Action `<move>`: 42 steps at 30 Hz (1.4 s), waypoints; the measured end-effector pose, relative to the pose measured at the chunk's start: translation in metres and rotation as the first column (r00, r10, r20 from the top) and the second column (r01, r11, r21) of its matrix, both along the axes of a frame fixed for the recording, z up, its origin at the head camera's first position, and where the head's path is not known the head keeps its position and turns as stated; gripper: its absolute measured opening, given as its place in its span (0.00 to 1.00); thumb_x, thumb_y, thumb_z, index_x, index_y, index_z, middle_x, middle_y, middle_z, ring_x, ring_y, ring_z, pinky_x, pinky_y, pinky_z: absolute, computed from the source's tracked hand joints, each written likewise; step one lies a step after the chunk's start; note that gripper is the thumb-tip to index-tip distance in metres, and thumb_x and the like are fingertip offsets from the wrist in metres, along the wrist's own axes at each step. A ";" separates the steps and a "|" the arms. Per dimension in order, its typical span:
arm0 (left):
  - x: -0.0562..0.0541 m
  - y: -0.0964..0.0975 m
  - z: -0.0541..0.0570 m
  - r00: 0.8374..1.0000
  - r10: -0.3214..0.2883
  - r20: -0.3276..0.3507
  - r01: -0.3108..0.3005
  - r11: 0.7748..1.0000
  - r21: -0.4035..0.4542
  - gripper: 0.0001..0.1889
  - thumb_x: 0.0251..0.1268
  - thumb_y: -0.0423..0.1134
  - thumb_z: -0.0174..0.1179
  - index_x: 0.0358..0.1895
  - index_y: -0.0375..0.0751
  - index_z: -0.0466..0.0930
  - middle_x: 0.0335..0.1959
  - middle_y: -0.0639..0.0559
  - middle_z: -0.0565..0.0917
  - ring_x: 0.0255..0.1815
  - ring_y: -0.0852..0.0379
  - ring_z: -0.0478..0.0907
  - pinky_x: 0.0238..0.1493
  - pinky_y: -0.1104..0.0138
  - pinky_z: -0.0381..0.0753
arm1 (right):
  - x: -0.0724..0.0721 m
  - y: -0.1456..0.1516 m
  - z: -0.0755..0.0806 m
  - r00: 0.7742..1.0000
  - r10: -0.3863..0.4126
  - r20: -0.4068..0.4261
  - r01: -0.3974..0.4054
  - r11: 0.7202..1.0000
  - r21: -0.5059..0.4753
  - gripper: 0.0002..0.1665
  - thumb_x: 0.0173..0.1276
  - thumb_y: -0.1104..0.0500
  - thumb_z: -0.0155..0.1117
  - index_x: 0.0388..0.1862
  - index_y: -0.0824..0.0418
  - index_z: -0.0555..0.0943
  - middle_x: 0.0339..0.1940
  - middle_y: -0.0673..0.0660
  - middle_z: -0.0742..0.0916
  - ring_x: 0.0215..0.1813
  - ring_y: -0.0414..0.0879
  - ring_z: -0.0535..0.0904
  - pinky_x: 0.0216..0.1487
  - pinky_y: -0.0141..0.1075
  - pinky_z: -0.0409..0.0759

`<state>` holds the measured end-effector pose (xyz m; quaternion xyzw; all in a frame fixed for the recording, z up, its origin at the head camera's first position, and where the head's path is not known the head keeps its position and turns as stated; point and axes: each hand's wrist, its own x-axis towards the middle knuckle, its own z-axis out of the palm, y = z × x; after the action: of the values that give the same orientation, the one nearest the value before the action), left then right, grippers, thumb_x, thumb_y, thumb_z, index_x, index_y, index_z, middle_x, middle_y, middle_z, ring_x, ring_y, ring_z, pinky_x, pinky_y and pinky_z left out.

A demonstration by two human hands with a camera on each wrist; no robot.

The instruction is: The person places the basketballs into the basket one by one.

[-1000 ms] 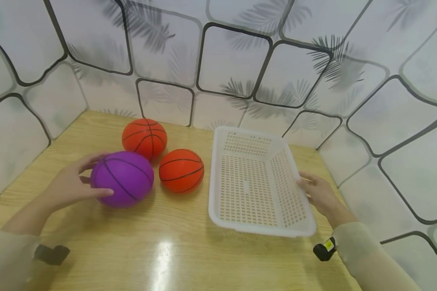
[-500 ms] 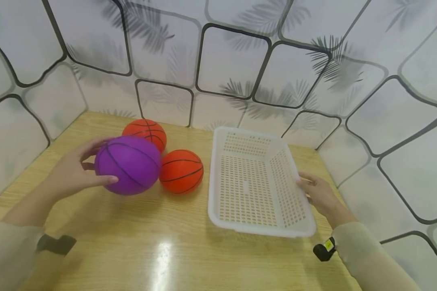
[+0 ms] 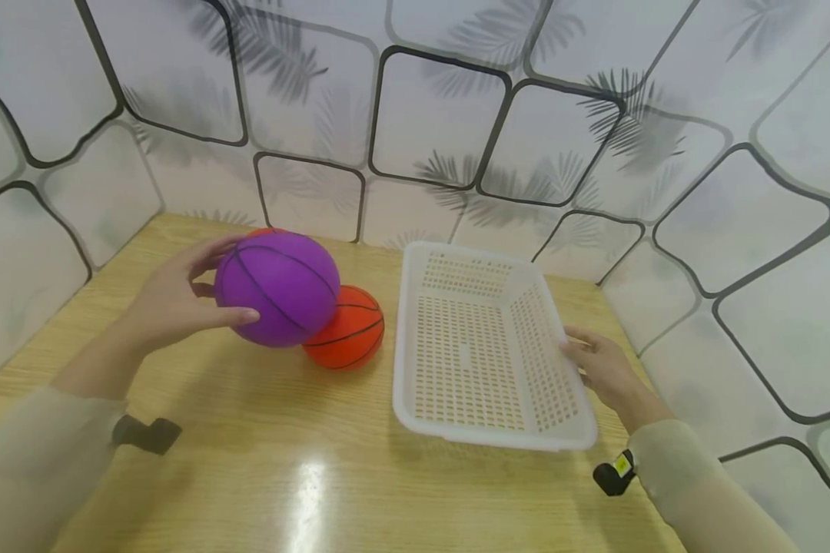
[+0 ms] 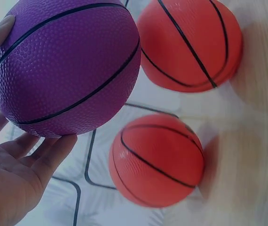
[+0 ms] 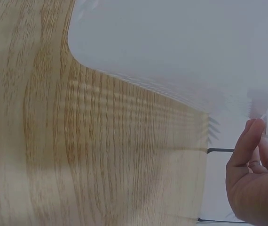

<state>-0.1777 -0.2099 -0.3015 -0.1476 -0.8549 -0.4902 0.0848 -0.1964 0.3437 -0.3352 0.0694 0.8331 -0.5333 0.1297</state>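
My left hand (image 3: pixel 173 299) grips a purple basketball (image 3: pixel 280 288) from its left side, with the thumb in front and the fingers behind. The ball is held above the table; in the left wrist view the purple basketball (image 4: pixel 68 70) stands apart from the wood. Two red basketballs rest on the table behind it. One red basketball (image 3: pixel 356 338) is partly covered by the purple one, and only the top of the other red basketball (image 3: pixel 266 230) shows. At the right, my right hand (image 3: pixel 600 370) pinches the right rim of a white plastic basket (image 3: pixel 487 439), which has nothing in it.
The wooden table (image 3: pixel 249 476) runs up to a patterned wall (image 3: pixel 318 100) at the back and to walls on both sides. The basket lies right of the red balls, its far end near the back wall. Dark wrist cameras sit on both sleeves.
The left hand has lifted the purple basketball off the table and carried it up and to the right, so it now overlaps both red balls. The right hand and basket have stayed in place.
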 end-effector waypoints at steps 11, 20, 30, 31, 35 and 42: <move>-0.022 0.040 0.010 0.998 -0.065 0.018 0.063 0.994 0.091 0.47 0.39 0.35 0.78 0.69 0.50 0.65 0.65 0.47 0.70 0.62 0.45 0.68 0.51 0.52 0.78 | 0.000 -0.001 -0.001 1.000 -0.006 0.004 0.006 1.000 -0.002 0.35 0.75 0.54 0.51 0.75 0.63 0.53 0.69 0.70 0.67 0.52 0.44 0.79 0.55 0.40 0.77; -0.038 0.075 0.012 0.995 -0.093 0.028 0.090 0.991 0.101 0.46 0.41 0.40 0.78 0.69 0.52 0.64 0.64 0.43 0.71 0.56 0.41 0.73 0.50 0.48 0.78 | -0.001 -0.001 0.000 1.000 -0.007 0.002 0.007 1.000 -0.010 0.35 0.76 0.55 0.51 0.75 0.64 0.53 0.68 0.70 0.67 0.49 0.42 0.79 0.53 0.39 0.78; -0.059 0.115 0.006 0.992 -0.126 0.008 0.123 0.979 0.164 0.46 0.39 0.42 0.79 0.68 0.52 0.67 0.65 0.51 0.70 0.61 0.48 0.68 0.49 0.51 0.79 | -0.003 0.003 -0.003 1.000 0.006 -0.009 -0.006 1.000 -0.006 0.36 0.75 0.54 0.51 0.75 0.64 0.52 0.68 0.70 0.67 0.50 0.42 0.79 0.53 0.38 0.78; -0.061 0.118 0.006 0.992 -0.126 0.006 0.123 0.978 0.166 0.46 0.39 0.42 0.79 0.68 0.52 0.67 0.64 0.51 0.70 0.61 0.48 0.68 0.50 0.51 0.78 | -0.003 0.003 -0.003 1.000 0.005 -0.009 -0.005 1.000 -0.007 0.36 0.75 0.54 0.52 0.76 0.63 0.52 0.68 0.70 0.67 0.50 0.42 0.79 0.53 0.39 0.78; -0.068 0.133 0.006 0.994 -0.109 -0.005 0.108 0.984 0.145 0.45 0.38 0.43 0.79 0.66 0.52 0.68 0.62 0.51 0.72 0.61 0.48 0.68 0.48 0.51 0.79 | -0.003 0.002 -0.002 1.000 0.007 -0.007 -0.007 1.000 -0.013 0.36 0.75 0.54 0.51 0.76 0.63 0.52 0.68 0.70 0.68 0.50 0.42 0.79 0.53 0.38 0.78; -0.077 0.160 0.009 0.993 -0.118 -0.003 0.117 0.989 0.094 0.44 0.39 0.46 0.78 0.66 0.52 0.67 0.59 0.47 0.74 0.60 0.47 0.68 0.47 0.52 0.79 | -0.002 0.002 -0.001 1.000 0.011 -0.009 -0.011 1.000 -0.026 0.36 0.75 0.54 0.51 0.75 0.64 0.53 0.67 0.70 0.68 0.49 0.42 0.79 0.51 0.37 0.79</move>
<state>-0.2542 -0.0503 -0.2924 -0.1931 -0.8207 -0.5342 0.0617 -0.1984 0.3458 -0.3359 0.0608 0.8270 -0.5435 0.1300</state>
